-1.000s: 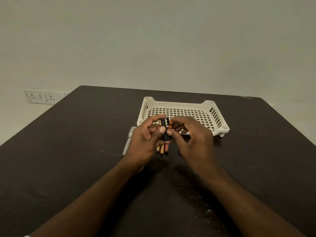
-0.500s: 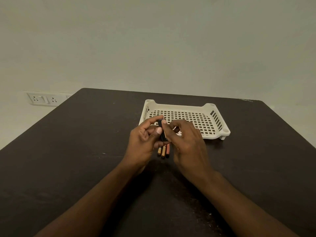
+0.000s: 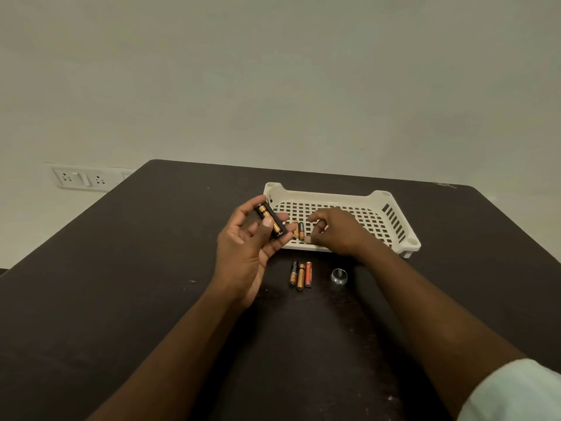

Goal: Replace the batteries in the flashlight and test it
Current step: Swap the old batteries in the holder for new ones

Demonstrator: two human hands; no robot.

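Note:
My left hand (image 3: 243, 247) is raised above the table and is shut on a black battery holder (image 3: 271, 221) with gold batteries in it. My right hand (image 3: 340, 232) reaches into the white slotted tray (image 3: 328, 197), its thumb and forefinger apart right beside two batteries (image 3: 299, 230) lying at the tray's front left. Three more batteries (image 3: 300, 275) lie side by side on the dark table (image 3: 121, 268) in front of the tray. The flashlight's silver end cap (image 3: 339, 275) stands to their right. I cannot see the flashlight body.
The tray stands at the middle back of the table, close to the wall. A wall socket panel (image 3: 80, 178) is at the far left, beyond the table's edge.
My hands have parted: the left keeps the battery holder and has tilted it leftward, and the right has let go and moved into the tray. The end cap is now uncovered.

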